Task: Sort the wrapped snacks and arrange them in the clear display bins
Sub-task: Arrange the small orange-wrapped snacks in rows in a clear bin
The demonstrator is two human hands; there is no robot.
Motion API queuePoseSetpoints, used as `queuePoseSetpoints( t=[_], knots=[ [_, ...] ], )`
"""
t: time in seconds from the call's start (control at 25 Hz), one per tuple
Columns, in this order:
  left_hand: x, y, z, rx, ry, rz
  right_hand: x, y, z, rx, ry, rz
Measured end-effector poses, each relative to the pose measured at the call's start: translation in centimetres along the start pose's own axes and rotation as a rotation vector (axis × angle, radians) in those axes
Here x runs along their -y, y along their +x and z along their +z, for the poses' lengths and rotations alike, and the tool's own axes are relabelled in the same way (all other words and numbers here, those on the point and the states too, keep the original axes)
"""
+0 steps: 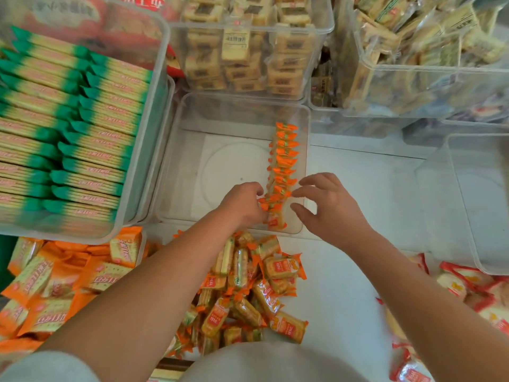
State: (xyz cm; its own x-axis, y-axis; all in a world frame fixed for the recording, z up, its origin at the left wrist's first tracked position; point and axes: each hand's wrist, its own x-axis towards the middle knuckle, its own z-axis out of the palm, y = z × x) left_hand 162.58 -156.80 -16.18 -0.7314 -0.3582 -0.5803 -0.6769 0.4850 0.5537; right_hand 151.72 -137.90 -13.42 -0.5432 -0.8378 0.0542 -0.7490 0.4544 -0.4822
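Upright orange snack row (282,166) lines right wall of clear bin (176,161). My left hand (242,202) fingers curl round its near end, gripping. Right hand (330,208) beside row, fingers spread, holding nothing. Loose snack pile (248,285) on tabletop (358,188) near bin.

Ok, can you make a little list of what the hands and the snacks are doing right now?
Middle bin: clear plastic bin, open top
In it: row of small orange-wrapped snacks standing along its right wall
Left hand: fingers curled on the row's near end
Right hand: open, fingers spread, beside the row
Waiting: loose pile of orange-wrapped snacks on the white table
Left bin: green-ended packets, neatly stacked
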Motion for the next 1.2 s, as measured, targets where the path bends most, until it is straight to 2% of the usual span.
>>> queuePoseSetpoints(
  t=[0.12,0.2,0.32,0.52,0.8,0.92,1.08,1.2],
  knots=[
    [0.1,0.5,0.4,-0.016,-0.016,-0.018,-0.3,-2.7,0.2,-0.154,0.246,0.264],
    [-0.4,0.4,0.6,0.026,-0.119,-0.021,-0.3,-3.6,0.6,-0.154,0.415,0.405],
    [-0.7,0.4,1.0,0.004,-0.165,-0.011,0.1,-3.7,0.9,-0.134,0.544,0.505],
    [-1.1,0.7,1.4,-0.023,-0.166,-0.072,0.6,-3.3,0.8,-0.085,0.599,0.558],
    [-2.5,0.6,2.6,-0.102,0.019,-0.039,1.3,-3.4,0.4,-0.101,0.592,0.572],
    [-1.8,0.4,2.1,-0.131,-0.081,-0.024,1.6,-4.1,-0.1,-0.117,0.598,0.572],
    [-0.6,-0.2,1.2,-0.195,-0.086,-0.049,1.9,-5.5,-0.1,-0.124,0.627,0.612],
    [-0.9,-2.6,0.4,-0.234,-0.1,0.023,2.0,-6.9,0.2,-0.102,0.622,0.649]
  ],
)
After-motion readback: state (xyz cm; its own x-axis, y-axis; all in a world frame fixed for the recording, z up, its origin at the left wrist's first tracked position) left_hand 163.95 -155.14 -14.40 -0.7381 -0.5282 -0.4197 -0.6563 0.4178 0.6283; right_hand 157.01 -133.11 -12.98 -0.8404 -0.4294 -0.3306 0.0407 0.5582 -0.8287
